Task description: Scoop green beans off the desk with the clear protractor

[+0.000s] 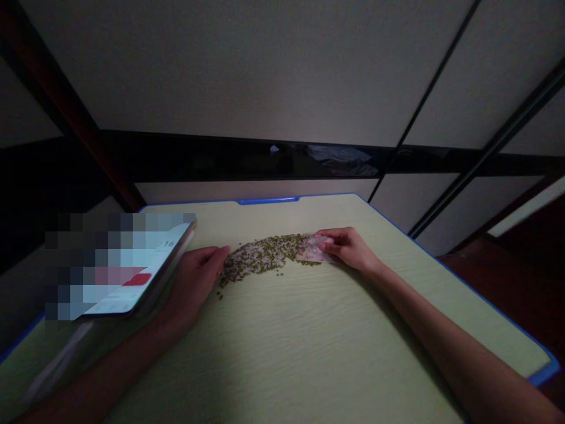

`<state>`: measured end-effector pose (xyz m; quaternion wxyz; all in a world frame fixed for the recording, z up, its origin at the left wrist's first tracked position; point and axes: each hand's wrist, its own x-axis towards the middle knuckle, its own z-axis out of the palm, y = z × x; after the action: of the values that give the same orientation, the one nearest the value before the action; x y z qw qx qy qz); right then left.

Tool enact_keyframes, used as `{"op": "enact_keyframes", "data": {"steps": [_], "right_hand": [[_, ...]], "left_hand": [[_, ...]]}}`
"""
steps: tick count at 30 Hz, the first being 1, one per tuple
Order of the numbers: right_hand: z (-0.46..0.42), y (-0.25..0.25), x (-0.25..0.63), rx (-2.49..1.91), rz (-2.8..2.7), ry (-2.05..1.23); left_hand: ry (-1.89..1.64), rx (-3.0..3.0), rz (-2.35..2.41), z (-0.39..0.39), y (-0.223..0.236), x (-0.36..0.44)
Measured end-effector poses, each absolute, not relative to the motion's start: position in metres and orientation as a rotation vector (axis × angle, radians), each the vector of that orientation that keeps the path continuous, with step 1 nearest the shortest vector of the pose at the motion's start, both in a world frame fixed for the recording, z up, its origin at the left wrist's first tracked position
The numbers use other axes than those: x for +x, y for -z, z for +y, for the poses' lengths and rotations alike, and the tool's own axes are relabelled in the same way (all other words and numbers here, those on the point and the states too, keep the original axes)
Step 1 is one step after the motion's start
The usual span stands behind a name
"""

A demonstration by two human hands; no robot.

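Observation:
A long heap of small green-brown beans (265, 259), mixed with pale grains, is spread across the tabletop. Between the thumb and fingers of my right hand (348, 247) is a pinkish, translucent card-like piece (311, 249), its edge touching the heap's right end. My left hand (198, 280) rests on its side at the heap's left end. Its thumb and fingers are drawn together, and whatever they may hold is hidden. A few loose beans lie just beside that hand and in front of the heap.
A tablet-like device (136, 294) with a lit screen, partly blurred out, leans at the left beside my left forearm. The pale table (309, 353) has a blue rim and a blue bar (268, 201) at its far edge. Behind it stand cabinet panels (247, 70) with a dark glossy strip.

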<state>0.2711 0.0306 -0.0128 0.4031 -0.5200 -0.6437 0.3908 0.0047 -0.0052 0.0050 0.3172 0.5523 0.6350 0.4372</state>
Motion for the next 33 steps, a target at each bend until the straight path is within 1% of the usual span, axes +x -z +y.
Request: {"op": "enact_keyframes", "data": {"steps": [12, 33], "right_hand": [[0.026, 0.010, 0.267, -1.347, -1.653, -1.022], [0.024, 0.008, 0.266, -1.405, -1.424, -1.089]], "left_hand": [[-1.152, 1.446, 1.659, -0.003, -0.004, 0.004], [-1.171, 1.431, 1.642, -0.002, 0.000, 0.002]]}}
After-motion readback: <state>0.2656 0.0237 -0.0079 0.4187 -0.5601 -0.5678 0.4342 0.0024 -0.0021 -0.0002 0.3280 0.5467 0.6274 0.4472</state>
